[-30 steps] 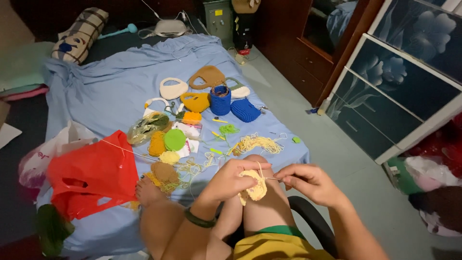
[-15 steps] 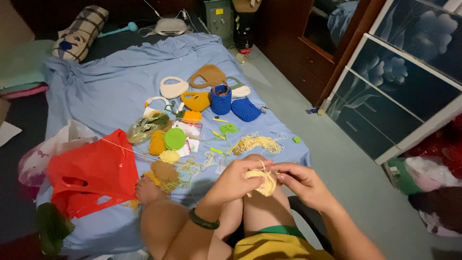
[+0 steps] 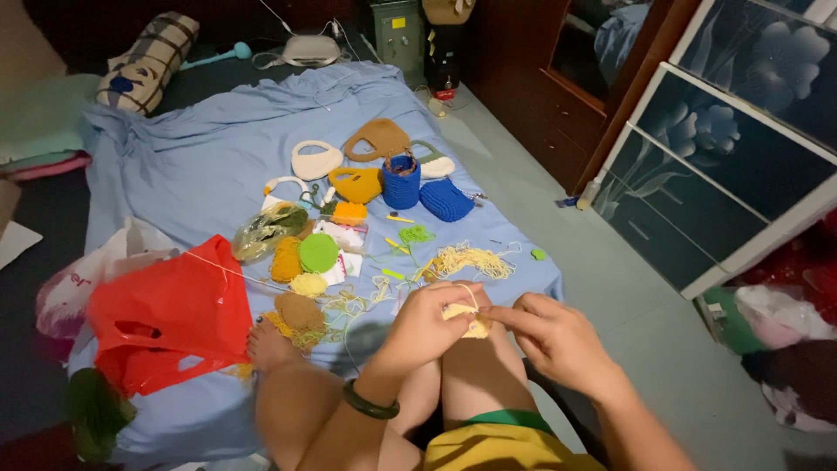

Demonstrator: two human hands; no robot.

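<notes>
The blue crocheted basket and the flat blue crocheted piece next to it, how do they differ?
The blue basket stands upright and open-topped; the flat blue piece lies down on the sheet. The blue basket is tall and round; the flat blue piece is low and wide. Both are blue crochet.

A crumpled red plastic bag (image 3: 170, 318) lies on the blue sheet's near left edge, with a white plastic bag (image 3: 91, 275) just beside it. A clear bag (image 3: 266, 231) holding yellow-green contents sits slightly farther up, near colourful crocheted pieces.
</notes>
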